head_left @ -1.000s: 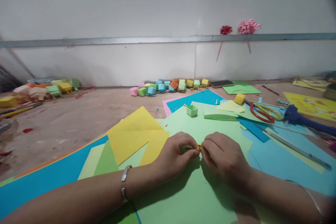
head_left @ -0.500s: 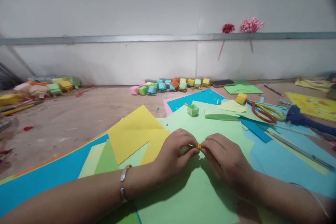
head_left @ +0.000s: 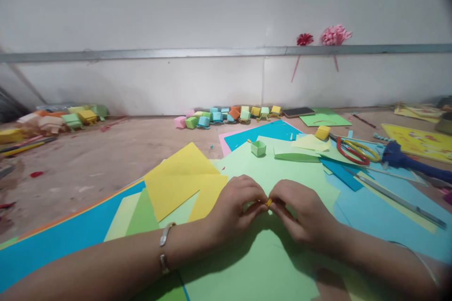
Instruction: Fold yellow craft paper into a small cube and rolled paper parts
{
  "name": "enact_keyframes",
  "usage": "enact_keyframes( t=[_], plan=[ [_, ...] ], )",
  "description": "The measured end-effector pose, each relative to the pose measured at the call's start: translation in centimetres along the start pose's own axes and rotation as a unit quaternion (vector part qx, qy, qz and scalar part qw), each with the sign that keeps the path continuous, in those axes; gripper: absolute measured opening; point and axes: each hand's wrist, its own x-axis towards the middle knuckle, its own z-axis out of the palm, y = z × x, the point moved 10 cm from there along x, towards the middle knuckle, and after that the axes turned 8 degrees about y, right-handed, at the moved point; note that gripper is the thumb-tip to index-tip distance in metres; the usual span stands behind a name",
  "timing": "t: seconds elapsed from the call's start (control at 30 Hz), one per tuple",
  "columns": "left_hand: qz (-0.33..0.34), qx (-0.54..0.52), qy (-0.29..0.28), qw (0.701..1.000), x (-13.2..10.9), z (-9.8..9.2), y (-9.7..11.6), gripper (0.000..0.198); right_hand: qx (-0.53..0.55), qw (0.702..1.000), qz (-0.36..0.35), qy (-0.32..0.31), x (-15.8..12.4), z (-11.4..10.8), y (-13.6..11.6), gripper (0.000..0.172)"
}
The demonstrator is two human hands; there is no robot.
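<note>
A small folded piece of yellow paper (head_left: 269, 202) is pinched between the fingertips of both my hands, just above a light green sheet (head_left: 268, 258). My left hand (head_left: 238, 202) is closed on its left side, thumb against fingers. From the right, my right hand (head_left: 300, 209) grips the same piece, its fingers partly covering it. Beyond my hands a small open light green paper box (head_left: 258, 148) stands on the sheet. Yellow sheets (head_left: 181, 183) lie to the left of my left hand.
Small coloured paper models (head_left: 226, 116) line the foot of the wall, with more (head_left: 72, 120) at the left. Right of my hands lie scissors (head_left: 356, 150), a long grey cutter-like tool (head_left: 406, 200) and a dark blue object (head_left: 406, 157). A phone-like black slab (head_left: 298, 112) lies at the back.
My right fingers have shifted slightly on the yellow paper piece, and less of it shows now. The view has moved a little. The other things lie as before.
</note>
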Motion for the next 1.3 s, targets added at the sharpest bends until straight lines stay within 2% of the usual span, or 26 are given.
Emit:
enact_keyframes(
  t=[0.13,0.23,0.43,0.63,0.73,0.9,0.97,1.13,1.3],
  plan=[
    [-0.086,0.022,-0.065,0.994,-0.5,1.1,-1.2,0.013,0.047,0.997,0.005,-0.063,0.0,1.0,0.3,0.018],
    [-0.139,-0.022,-0.074,0.987,-0.6,1.2,-1.7,0.005,0.120,0.987,0.053,-0.090,0.2,1.2,0.9,0.021],
    [-0.232,-0.125,-0.038,0.964,-0.5,0.8,-2.7,0.011,0.166,0.974,0.137,-0.068,0.3,0.9,1.6,0.020],
    [-0.337,-0.256,-0.055,0.904,-1.3,2.1,-4.0,0.018,0.149,0.972,0.173,-0.059,-0.2,2.1,2.6,0.019],
    [-0.353,-0.288,-0.049,0.889,-1.4,2.2,-4.2,0.026,0.164,0.967,0.184,-0.062,-0.1,2.2,2.8,0.017],
    [-0.344,-0.314,-0.045,0.884,-1.2,2.2,-4.2,0.039,0.201,0.959,0.181,-0.087,-0.2,2.1,2.9,0.023],
    [-0.344,-0.312,-0.041,0.885,-1.3,2.1,-4.3,0.041,0.236,0.945,0.198,-0.110,-0.5,2.6,3.3,0.030],
    [-0.348,-0.345,-0.058,0.870,-1.5,2.5,-4.2,0.042,0.362,0.884,0.249,-0.159,-1.3,3.8,3.4,0.045],
    [-0.340,-0.338,-0.068,0.875,-1.4,2.5,-3.8,0.044,0.383,0.867,0.256,-0.189,-1.4,4.0,2.7,0.044]
  ],
)
